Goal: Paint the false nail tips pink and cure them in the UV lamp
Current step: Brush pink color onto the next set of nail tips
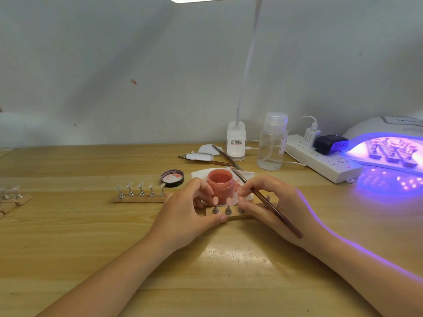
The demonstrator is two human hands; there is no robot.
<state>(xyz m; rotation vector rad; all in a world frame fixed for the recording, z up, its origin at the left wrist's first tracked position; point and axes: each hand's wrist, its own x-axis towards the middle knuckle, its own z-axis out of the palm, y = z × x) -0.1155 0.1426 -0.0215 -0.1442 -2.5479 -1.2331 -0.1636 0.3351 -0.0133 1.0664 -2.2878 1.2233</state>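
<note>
Left hand (192,209) pinches the wooden strip (238,216) of stands; right hand (274,207) grips a slim brown brush (272,205). Lit white UV lamp (389,143) far right already holds strips. Open pink gel jar (220,182) behind. Pink nail tips (215,200) mid-painting; next move probably finishing remaining tips steadily.

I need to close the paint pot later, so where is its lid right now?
The lid lies open side up on the table, just left of the open pink pot and behind the left hand.
</note>
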